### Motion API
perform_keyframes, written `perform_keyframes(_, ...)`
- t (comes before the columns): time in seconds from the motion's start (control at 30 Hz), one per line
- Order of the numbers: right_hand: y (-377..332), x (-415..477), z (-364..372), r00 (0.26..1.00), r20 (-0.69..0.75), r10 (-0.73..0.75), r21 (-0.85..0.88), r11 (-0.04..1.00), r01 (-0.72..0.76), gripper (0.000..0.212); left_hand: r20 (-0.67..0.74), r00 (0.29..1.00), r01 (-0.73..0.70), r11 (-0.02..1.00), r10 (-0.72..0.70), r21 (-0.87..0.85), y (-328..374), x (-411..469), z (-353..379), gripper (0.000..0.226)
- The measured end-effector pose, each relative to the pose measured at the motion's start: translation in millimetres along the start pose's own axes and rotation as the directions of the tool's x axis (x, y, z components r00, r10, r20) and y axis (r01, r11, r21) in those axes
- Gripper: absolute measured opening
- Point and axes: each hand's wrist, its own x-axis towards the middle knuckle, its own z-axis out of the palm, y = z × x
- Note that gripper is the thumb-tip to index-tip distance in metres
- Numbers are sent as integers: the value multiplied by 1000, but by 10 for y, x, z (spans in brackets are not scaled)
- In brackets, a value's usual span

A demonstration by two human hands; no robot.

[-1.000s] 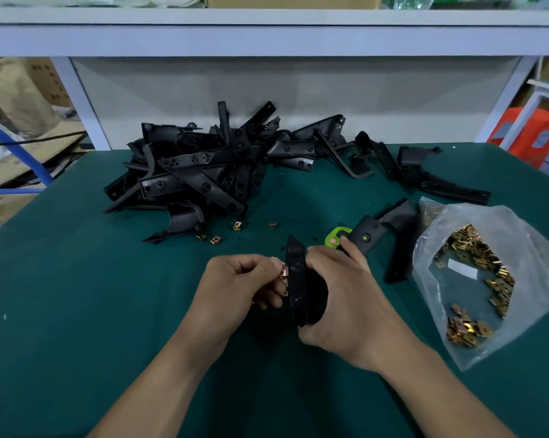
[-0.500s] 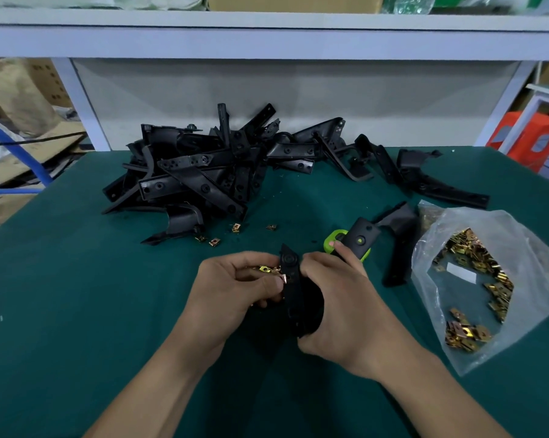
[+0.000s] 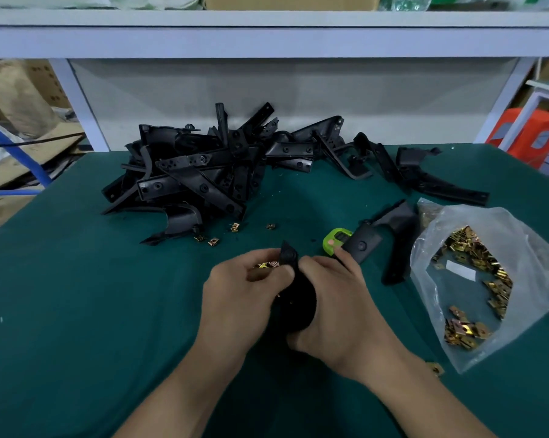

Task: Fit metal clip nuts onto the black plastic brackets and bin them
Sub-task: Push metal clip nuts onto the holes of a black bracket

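Note:
My right hand (image 3: 336,298) grips a black plastic bracket (image 3: 293,279) upright in front of me, its top end poking up between both hands. My left hand (image 3: 235,292) pinches a brass-coloured clip nut (image 3: 268,264) against the bracket's left edge near the top. The bracket's lower part is hidden in my right palm. A large heap of black brackets (image 3: 203,175) lies at the back of the green table (image 3: 77,311). A clear plastic bag of clip nuts (image 3: 475,279) lies open at the right.
Several loose clip nuts (image 3: 234,226) lie in front of the heap, and one (image 3: 436,369) by my right forearm. Two more brackets (image 3: 393,241) and a small green device (image 3: 336,240) sit just beyond my right hand. A white shelf frame (image 3: 267,39) spans the back.
The bracket's top end has tilted and dropped lower between my hands. My left hand has turned the clip nut and keeps it at the bracket's edge.

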Motion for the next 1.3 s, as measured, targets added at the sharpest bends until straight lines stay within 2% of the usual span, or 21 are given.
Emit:
perform_keyframes(0.07, 32, 37, -11, 998, -46, 42, 17, 999, -41, 48, -54, 986, -143, 975, 155, 172, -27, -27, 101, 26)
perform_keyframes(0.17, 168, 64, -101, 972, -170, 163, 93, 984, -149, 49, 14, 955, -287, 911, 296, 297, -91, -107, 206, 35)
perform_keyframes(0.3, 332, 29, -192, 952, -191, 241, 132, 967, -218, 51, 178, 935, -353, 769, 305, 533, -235, -66, 218, 46)
perform_keyframes(0.43, 372, 28, -217, 959, -167, 229, 147, 968, -205, 48, 347, 886, -463, 624, 308, 629, -277, -27, 228, 41)
perform_keyframes(0.63, 361, 21, -198, 956, -156, 247, 167, 961, -221, 45, 298, 883, -454, 501, 362, 736, -272, 27, 380, 27)
perform_keyframes(0.77, 356, 25, -189, 957, -143, 252, 168, 959, -228, 45, 271, 872, -471, 548, 408, 691, -296, 85, 391, 16)
perform_keyframes(0.9, 343, 41, -186, 961, -120, 249, 143, 962, -231, 47, 256, 860, -489, 567, 442, 663, -278, 55, 368, 14)
perform_keyframes(1.07, 361, 38, -189, 964, -140, 225, 116, 971, -209, 47, 52, 890, -398, 714, 454, 576, -217, -7, 272, 19)
perform_keyframes(1.17, 343, 35, -178, 969, -136, 207, 134, 973, -189, 48, -70, 943, -275, 881, 325, 385, -149, -59, 213, 18)
perform_keyframes(1.3, 287, 17, -143, 985, -126, 122, 132, 986, -105, 51, -8, 986, -161, 969, 165, 188, -122, -78, 162, 24)
